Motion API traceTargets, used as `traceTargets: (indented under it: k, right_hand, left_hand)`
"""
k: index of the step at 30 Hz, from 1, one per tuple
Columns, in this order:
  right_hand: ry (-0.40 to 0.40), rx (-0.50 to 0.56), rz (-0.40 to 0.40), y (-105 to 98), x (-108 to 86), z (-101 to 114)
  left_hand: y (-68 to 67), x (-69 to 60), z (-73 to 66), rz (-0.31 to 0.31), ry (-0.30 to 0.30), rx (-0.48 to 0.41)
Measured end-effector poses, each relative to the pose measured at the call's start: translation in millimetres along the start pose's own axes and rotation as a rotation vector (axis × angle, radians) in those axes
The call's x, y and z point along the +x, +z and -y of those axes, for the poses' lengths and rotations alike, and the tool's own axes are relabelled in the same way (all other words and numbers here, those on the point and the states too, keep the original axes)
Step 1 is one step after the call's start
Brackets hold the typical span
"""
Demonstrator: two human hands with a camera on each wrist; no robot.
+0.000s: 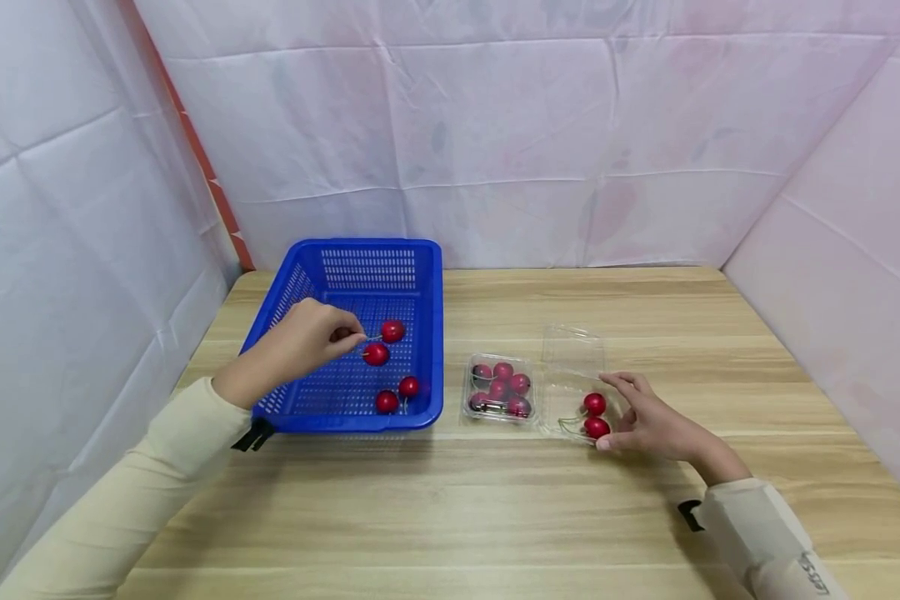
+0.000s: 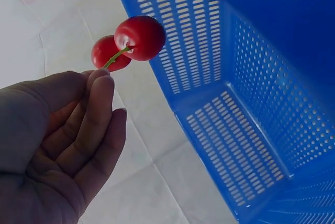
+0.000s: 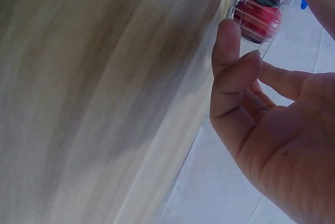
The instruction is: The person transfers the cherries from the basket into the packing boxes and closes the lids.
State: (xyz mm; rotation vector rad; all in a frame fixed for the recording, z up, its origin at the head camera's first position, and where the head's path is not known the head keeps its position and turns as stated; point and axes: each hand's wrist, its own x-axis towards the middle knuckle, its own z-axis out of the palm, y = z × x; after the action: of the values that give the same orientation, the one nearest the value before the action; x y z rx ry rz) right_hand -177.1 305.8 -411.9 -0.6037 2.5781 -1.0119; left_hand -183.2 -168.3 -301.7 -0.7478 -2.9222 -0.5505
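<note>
Over the blue basket (image 1: 438, 333), my left hand (image 1: 311, 337) pinches a thin green stem (image 2: 115, 58) between thumb and fingertips. A pair of red cherries (image 2: 140, 37) hangs at the stem; whether both are joined to it is hard to tell. Two more cherries (image 1: 387, 402) lie near the basket's front right corner. My right hand (image 1: 656, 425) holds the right side of an open clear plastic box (image 1: 558, 396), thumb at the near side and fingers at the far side. Inside that box lie two cherries (image 1: 596, 427) with stems; its lid (image 1: 573, 346) stands folded back.
Just left of the open box stands a second clear box (image 1: 498, 358), closed, with several cherries inside. Both boxes and the basket rest on a wooden table (image 1: 450, 517). White cloth (image 1: 495, 125) hangs behind and along both sides.
</note>
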Motion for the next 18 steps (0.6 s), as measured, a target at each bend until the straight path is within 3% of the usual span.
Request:
traceTargets:
  k: [11,18]
  right_hand:
    - [0.01,0.01,-0.001,1,0.3,-1]
    - [0.02,0.008,0.007,1,-0.3,2]
  left_hand:
    - [5.5,-0.7,-16.3,-0.067,0.102,0.001]
    - [10.8,-1.6,-29.1,-0.088,0.126,-0.028]
